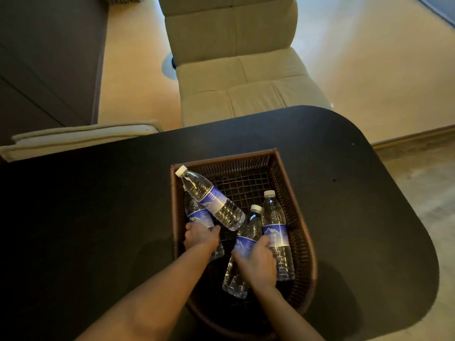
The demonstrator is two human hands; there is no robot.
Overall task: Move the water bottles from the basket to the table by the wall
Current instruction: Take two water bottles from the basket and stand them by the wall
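A brown wicker basket (293, 183) stands on a black table (98, 205) and holds several clear water bottles with white caps and blue labels. My left hand (200, 236) is inside the basket at its left side, closed around a bottle (197, 215) that lies under a slanted top bottle (209, 196). My right hand (256, 263) grips a middle bottle (250, 232) around its label. Another bottle (277, 232) lies beside it against the right wall of the basket.
A beige padded chair (236, 70) stands beyond the table's far edge. Another beige cushion (81, 139) shows at the left. A dark cabinet (46, 57) fills the upper left. Pale floor (369, 70) lies to the right.
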